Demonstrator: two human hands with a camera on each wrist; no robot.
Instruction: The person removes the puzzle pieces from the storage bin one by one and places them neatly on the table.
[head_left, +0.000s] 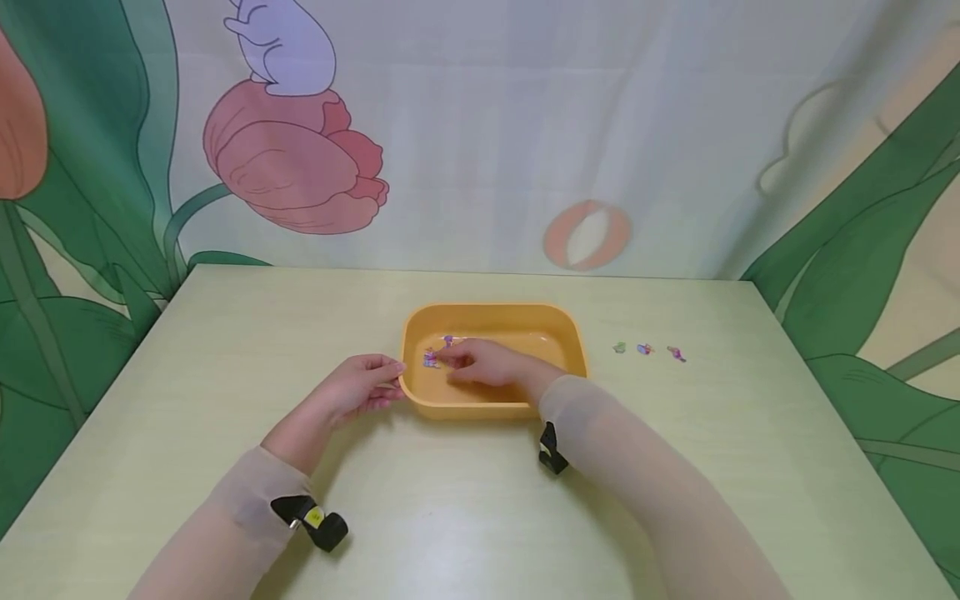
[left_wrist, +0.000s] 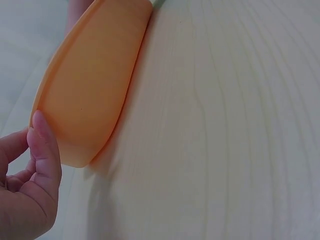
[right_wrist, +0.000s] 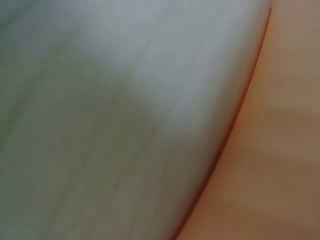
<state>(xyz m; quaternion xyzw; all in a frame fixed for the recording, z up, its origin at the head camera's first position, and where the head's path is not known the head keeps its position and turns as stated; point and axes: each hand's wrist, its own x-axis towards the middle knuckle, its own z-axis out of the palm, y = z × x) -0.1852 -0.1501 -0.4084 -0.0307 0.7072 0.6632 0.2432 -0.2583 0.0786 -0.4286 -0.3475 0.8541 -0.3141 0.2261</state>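
A yellow-orange plastic tray [head_left: 495,411] lies on the table. At its left end my left hand [head_left: 365,386] pinches the rim; the left wrist view has the thumb [left_wrist: 42,132] against the tray's outer wall. My right hand [head_left: 483,363] reaches over the front rim into the tray. Its index fingertip is right at a small purple-and-pink figure piece [head_left: 431,358] on the tray's floor, and the thumb sits apart, lower down. Just behind lies another small purple piece [head_left: 448,340]. The right wrist view has only the tray's side and tabletop, without the hand.
Right of the tray, three small flat colourful pieces lie in a row: a green one [head_left: 619,347], a multicoloured one [head_left: 645,349] and a pink-purple one [head_left: 677,354]. A printed curtain [head_left: 480,150] hangs behind the pale wooden table [head_left: 442,508].
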